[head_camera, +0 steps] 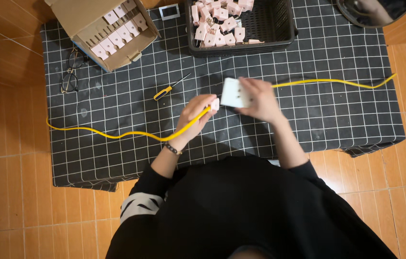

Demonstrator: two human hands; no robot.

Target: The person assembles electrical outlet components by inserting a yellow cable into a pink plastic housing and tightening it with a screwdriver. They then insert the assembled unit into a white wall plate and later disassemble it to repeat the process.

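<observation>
While the left hand [194, 115] pinched a pink plug [215, 104] on the yellow cable [116, 135], the right hand [259, 100] gripped a white socket block [235, 93] at frame centre, aligned for mating.

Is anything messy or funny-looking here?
A little. The cardboard box of pink pieces sits crooked on the checked cloth, and eyeglasses lie loose beside it. The yellow cable snakes off both cloth edges. Nothing looks spilled or broken.

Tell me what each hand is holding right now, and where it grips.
The left hand pinches a small pink plug at the end of the yellow cable. The right hand holds a white socket block by its right end.
</observation>
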